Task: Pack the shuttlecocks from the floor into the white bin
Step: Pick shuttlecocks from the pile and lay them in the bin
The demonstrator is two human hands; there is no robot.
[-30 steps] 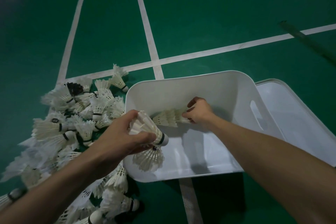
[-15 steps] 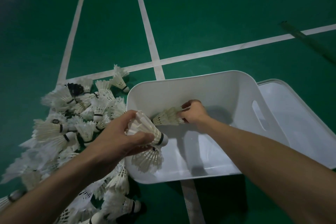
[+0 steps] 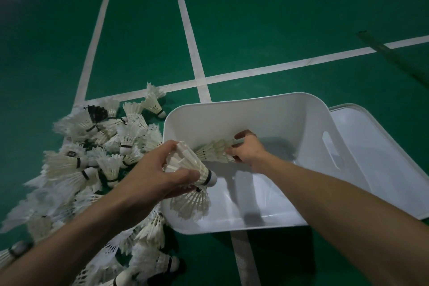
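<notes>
Left hand [image 3: 148,179]: fingers and thumb curled round a feather shuttlecock [image 3: 192,165], cork pointing past the fingertips; a second shuttlecock [image 3: 190,204] hangs feathers-down just beneath them.
Right hand [image 3: 249,150]: inside the white bin [image 3: 278,109], fingers pinching a nested row of shuttlecocks [image 3: 213,152].
Shuttlecock pile [image 3: 92,158]: on the green floor [image 3: 255,30], left of the left-hand knuckles.

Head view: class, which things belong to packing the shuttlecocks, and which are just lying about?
Job:
white bin; floor pile of shuttlecocks; handful of shuttlecocks in the left hand; nested row of shuttlecocks in the right hand, inside the bin.

Lying about:
white lid beside the bin; court lines; dark strip, far right.
</notes>
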